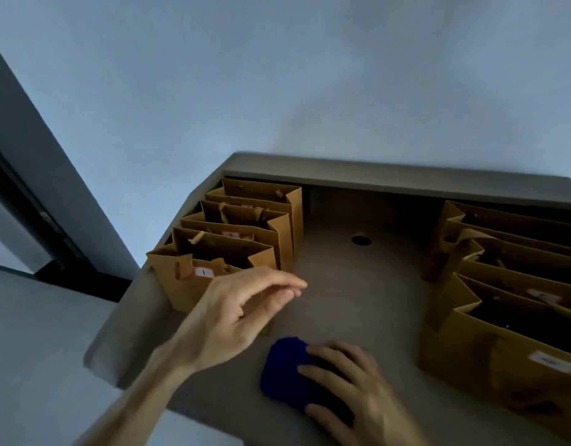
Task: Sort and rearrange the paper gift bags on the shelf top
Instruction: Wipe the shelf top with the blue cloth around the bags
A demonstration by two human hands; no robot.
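Observation:
Brown paper gift bags stand in two rows on the grey shelf top. The left row holds several open bags, and the nearest one carries a white label marked 1. The right row runs toward me, with white labels on its near bags. My left hand hovers just right of the nearest left bag, fingers apart and holding nothing. My right hand rests near the front edge, its fingers curled over a dark blue soft object.
A round dark hole sits in the shelf top near the back. A raised ledge runs along the rear against the pale wall. A dark door frame stands at the left. A gap lies between the two rows.

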